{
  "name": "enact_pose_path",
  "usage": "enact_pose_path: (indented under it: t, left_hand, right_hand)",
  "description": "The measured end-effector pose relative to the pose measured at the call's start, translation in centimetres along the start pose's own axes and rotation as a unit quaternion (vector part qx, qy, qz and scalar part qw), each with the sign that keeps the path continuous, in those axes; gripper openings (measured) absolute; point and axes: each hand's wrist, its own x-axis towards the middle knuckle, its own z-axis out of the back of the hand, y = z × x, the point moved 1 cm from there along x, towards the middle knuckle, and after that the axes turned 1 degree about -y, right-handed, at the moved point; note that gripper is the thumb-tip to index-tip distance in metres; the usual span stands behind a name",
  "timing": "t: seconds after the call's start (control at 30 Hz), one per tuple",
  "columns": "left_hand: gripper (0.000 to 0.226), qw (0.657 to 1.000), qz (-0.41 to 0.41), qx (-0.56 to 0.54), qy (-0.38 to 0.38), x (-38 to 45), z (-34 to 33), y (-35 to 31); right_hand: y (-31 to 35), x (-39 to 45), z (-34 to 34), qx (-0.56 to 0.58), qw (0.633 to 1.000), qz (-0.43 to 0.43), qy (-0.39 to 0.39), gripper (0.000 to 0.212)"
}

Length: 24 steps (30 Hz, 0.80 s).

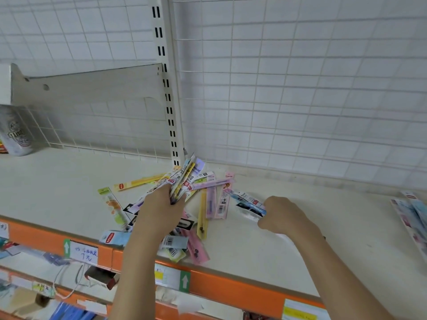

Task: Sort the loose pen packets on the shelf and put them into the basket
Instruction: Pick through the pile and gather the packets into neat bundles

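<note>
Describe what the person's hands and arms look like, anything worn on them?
Both forearms are bare as far as the picture shows: no sleeves or gloves. The left hand and right hand show no rings. A small dark edge beside the right wrist might be a band, too little shows to tell.

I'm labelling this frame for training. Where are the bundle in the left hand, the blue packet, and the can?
bundle of packets (182, 179), head view, fanned upper ends.
blue packet (250, 204), head view, middle of its wrapper.
can (16, 135), head view, printed side.

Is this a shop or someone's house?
Probably a shop: a cream metal shelf with an orange front rail, handwritten paper price tags, and loose colourful pen packets piled on it.
</note>
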Motion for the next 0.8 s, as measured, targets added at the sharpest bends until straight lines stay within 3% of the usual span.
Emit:
enact_pose_path:
  t: [0.1,0.23,0.43,0.63,0.8]
  left_hand:
    - [0.028,1.000,0.001,0.006,0.002,0.1,0.1,0.0]
    - [0.032,1.000,0.000,0.005,-0.006,0.5,0.7,0.0]
    - [0.035,0.999,-0.010,0.032,0.001,2.6,1.4,-0.4]
    - [0.023,0.992,-0.031,0.102,0.072,6.9,-0.7,-1.3]
    - [0.027,0.980,-0.037,0.151,0.128,9.4,-3.9,-2.0]
  right_hand:
    - [-0.1,0.0,0.3,-0.003,1.000,-0.004,-0.017,0.010]
    - [-0.1,0.2,0.2,0.013,1.000,0.000,-0.010,0.020]
    - [-0.1,0.8,0.5,0.061,0.998,0.008,-0.016,0.011]
    - [-0.8,1.3,1.2,0.064,0.995,-0.009,-0.073,0.021]
    - [-2.2,1.7,1.2,0.062,0.992,-0.023,-0.110,0.023]
